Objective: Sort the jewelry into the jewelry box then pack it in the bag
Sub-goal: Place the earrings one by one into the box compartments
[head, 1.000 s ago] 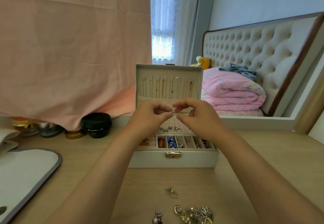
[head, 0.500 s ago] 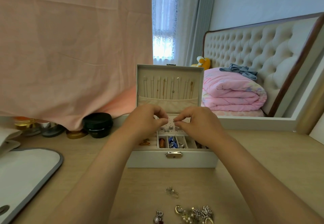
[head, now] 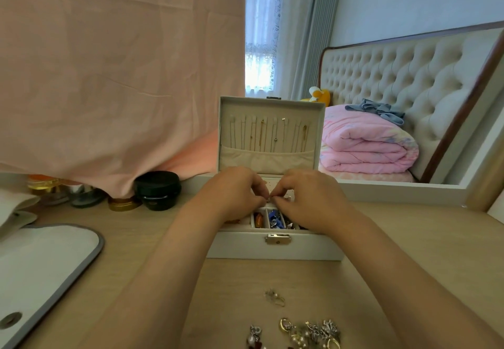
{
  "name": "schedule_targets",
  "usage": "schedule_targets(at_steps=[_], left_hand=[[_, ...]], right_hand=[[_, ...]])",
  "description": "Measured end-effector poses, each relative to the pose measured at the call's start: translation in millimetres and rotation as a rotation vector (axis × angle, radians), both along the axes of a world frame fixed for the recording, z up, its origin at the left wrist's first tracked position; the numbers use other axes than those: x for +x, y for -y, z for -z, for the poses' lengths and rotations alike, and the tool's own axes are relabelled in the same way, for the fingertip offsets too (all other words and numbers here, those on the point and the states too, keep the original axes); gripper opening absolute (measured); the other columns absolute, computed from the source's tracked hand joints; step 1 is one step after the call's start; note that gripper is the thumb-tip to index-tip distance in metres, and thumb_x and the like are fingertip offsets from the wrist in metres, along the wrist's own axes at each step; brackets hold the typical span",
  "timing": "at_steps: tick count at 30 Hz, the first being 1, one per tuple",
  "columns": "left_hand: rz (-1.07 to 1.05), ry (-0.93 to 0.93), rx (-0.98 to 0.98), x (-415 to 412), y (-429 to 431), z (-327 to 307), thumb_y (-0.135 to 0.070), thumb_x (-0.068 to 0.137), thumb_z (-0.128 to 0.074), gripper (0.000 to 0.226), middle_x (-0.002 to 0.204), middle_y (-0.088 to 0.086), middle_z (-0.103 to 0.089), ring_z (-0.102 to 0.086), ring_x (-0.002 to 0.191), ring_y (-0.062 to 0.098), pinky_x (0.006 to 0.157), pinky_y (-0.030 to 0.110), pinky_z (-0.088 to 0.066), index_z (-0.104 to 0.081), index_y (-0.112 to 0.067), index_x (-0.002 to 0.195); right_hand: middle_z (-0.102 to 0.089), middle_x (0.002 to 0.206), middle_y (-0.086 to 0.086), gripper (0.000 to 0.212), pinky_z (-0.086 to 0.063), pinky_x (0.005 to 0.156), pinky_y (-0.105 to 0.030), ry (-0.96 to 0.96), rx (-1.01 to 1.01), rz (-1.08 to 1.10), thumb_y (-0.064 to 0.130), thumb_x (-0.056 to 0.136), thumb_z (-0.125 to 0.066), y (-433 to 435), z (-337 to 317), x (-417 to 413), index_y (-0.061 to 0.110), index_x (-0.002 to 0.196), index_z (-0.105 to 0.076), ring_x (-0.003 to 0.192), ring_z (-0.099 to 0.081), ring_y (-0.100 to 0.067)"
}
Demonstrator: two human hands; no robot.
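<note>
While both hands meet over its tray, the white jewelry box (head: 272,247) stands open at the middle of the wooden table (head: 409,239), its lid (head: 271,133) upright with thin chains hanging in a row above a fabric pocket. The left hand (head: 234,193) and right hand (head: 308,198) have thumb and fingertips pinched together on a tiny silver piece (head: 270,199) held just over the dotted earring panel; its form is too small to make out. Front compartments hold an amber piece and blue pieces. A metal clasp (head: 277,239) sits on the box's front wall; no writing shows on it. Nearer the camera, loose jewelry (head: 308,333) lies on the table, with one small piece (head: 275,296) apart from the cluster. At left lies a white bag (head: 41,272) with grey trim. Behind, a black jar (head: 158,190) and gold-lidded jars stand under a pink cloth (head: 109,75); no labels are legible.
</note>
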State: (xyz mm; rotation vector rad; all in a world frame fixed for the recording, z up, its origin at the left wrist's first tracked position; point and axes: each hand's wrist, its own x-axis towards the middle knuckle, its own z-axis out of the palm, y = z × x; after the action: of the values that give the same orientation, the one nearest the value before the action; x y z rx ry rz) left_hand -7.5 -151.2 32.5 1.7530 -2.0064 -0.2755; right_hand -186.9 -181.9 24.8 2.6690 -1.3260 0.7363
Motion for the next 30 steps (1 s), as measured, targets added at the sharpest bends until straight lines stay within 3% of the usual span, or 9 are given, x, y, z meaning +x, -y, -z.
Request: schedule_targets(at_steps=[3,14,25,30], left_hand=[[0.012,-0.002,-0.007,1,1,1,-0.029,0.089,-0.070,0.012,0.101,-0.016,-0.068,-0.056,0.084,-0.002,0.073,0.021,-0.044,-0.076,-0.034,0.098],[0.052,-0.020,0.003,1,2,3,-0.032,0.091,-0.068,0.016,0.105,-0.014,-0.066,-0.057,0.089,0.002,0.065,0.017,-0.039,-0.073,-0.034,0.106],[0.041,-0.047,-0.135,-1,-23,-2,-0.037,0.093,-0.065,0.021,0.107,-0.015,-0.060,-0.052,0.090,0.001,0.077,0.024,-0.047,-0.069,-0.032,0.113],[0.056,-0.041,-0.193,1,-58,-10,-0.037,0.093,-0.063,0.015,0.096,-0.018,-0.060,-0.054,0.088,0.000,0.078,0.027,-0.051,-0.065,-0.033,0.108]], right_hand=[[-0.061,0.100,0.020,0.017,-0.050,0.078,-0.032,-0.005,0.064,-0.024,0.038,0.086,-0.060,2,-4,-3,0.038,0.091,-0.076,0.095,-0.055,-0.004],[-0.061,0.099,0.021,0.024,-0.050,0.086,-0.037,0.022,0.153,-0.068,0.024,0.087,-0.057,6,-2,-5,0.039,0.093,-0.074,0.097,-0.054,-0.004],[-0.061,0.093,0.022,0.026,-0.036,0.072,-0.020,0.090,0.200,-0.101,0.022,0.087,-0.060,-13,-10,-8,0.038,0.102,-0.075,0.073,-0.048,0.013],[-0.067,0.093,0.021,0.021,-0.042,0.073,-0.021,0.042,0.246,-0.126,0.026,0.088,-0.061,-49,-28,-9,0.041,0.096,-0.075,0.072,-0.051,0.014]])
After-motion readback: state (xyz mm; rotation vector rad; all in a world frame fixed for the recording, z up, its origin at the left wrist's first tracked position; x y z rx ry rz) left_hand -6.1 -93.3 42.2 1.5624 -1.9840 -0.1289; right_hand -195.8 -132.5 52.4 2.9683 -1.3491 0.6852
